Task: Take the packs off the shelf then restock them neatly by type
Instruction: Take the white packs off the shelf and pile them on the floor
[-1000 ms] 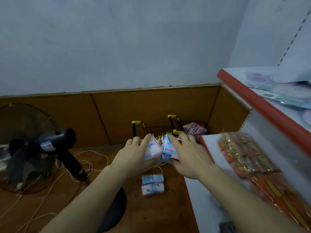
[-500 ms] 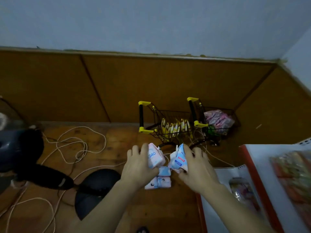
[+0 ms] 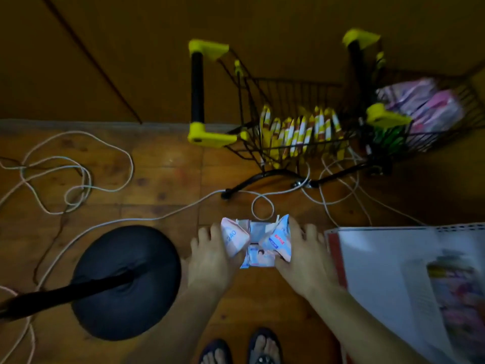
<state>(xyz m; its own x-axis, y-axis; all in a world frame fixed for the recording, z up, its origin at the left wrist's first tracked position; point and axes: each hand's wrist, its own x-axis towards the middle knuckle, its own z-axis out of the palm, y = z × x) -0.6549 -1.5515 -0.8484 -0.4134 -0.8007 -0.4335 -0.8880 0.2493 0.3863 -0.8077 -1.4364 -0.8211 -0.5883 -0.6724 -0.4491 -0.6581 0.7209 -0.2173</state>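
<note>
Both hands low over the wooden floor (image 3: 162,179), just in front of the wire cart (image 3: 294,122): left hand (image 3: 210,261) with its grip curled round a pink-and-blue pack (image 3: 233,239). Right hand (image 3: 301,261) clutches a second pack (image 3: 278,241), both touching the packs on the floor (image 3: 258,254).

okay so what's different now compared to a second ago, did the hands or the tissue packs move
Both hands came down from shelf height to the floor, each carrying its pack. The left hand grips one tissue pack and the right hand the other pack, now right over the packs on the floor. The view tipped downward too. Nothing was let go; the floor packs and the carts stayed put.
</note>
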